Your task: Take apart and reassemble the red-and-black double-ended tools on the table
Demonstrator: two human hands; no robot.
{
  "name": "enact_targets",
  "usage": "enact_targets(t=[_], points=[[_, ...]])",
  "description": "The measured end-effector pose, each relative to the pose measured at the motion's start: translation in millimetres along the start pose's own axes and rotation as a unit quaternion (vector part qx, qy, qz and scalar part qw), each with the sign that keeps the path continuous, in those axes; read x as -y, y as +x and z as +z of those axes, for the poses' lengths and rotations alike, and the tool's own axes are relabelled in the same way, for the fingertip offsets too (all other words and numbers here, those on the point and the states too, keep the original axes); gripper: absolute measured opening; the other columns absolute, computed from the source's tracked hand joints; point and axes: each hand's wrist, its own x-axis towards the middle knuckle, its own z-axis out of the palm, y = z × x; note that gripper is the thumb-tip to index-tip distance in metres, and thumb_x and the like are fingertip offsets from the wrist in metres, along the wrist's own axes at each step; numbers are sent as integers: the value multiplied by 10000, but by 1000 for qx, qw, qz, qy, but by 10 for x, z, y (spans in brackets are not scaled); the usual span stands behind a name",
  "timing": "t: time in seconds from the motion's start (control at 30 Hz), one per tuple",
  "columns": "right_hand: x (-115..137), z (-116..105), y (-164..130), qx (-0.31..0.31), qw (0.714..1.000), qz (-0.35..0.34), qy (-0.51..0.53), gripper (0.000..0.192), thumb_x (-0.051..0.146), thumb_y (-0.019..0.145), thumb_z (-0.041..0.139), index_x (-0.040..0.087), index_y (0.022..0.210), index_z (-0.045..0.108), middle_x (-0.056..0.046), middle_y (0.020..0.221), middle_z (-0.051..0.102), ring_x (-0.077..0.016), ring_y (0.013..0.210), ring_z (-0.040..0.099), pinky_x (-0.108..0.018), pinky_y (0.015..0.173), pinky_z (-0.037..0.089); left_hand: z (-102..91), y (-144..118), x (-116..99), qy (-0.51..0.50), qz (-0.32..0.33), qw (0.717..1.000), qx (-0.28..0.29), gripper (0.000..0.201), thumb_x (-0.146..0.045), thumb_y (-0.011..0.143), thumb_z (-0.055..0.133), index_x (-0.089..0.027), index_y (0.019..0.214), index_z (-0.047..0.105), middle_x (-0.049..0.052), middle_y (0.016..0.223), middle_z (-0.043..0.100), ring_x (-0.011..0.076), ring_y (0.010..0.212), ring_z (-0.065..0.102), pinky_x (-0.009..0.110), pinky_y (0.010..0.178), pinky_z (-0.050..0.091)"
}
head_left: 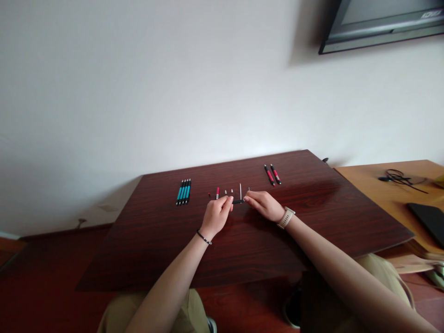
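Note:
Between my two hands, just above the dark wooden table [156, 259], is a thin black pen barrel [237, 201]. My left hand [217, 215] pinches its left end, and the fingertips of my right hand [265, 204] are closed at its right end. Just beyond them lie loose pen parts: a pink grip sleeve [218, 190], a small red piece [209, 194], two small pale tips [229, 191] and an upright-lying white refill [240, 190]. What my fingers cover of the barrel is hidden.
Several blue-and-black pens [183, 192] lie in a row on the left. Two pink-and-black pens [272, 175] lie at the back right. A lighter table [367, 178] adjoins on the right, with a black cable [398, 178] and a dark flat device [428, 219]. A screen [385, 27] hangs above.

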Motion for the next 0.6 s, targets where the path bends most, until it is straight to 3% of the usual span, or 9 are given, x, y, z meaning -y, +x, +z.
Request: enact_targets(t=[0.47, 0.6], points=[[7, 8, -5, -9, 1000, -13, -7, 432, 491, 1134, 406, 227, 822, 548, -9, 758, 596, -168, 686, 547, -287, 714, 423, 12, 11, 21, -11, -10, 1000, -21, 551, -528, 1091, 424, -209, 663, 561, 9, 607, 636, 146, 559, 598, 251, 598, 413], [2, -33, -10, -41, 999, -9, 14, 414, 482, 1128, 431, 225, 859, 614, -30, 818, 679, -175, 746, 622, -288, 761, 470, -31, 26, 60, -30, -22, 997, -64, 561, -553, 1085, 425, -214, 652, 538, -5, 556, 570, 140, 509, 547, 263, 569, 395]])
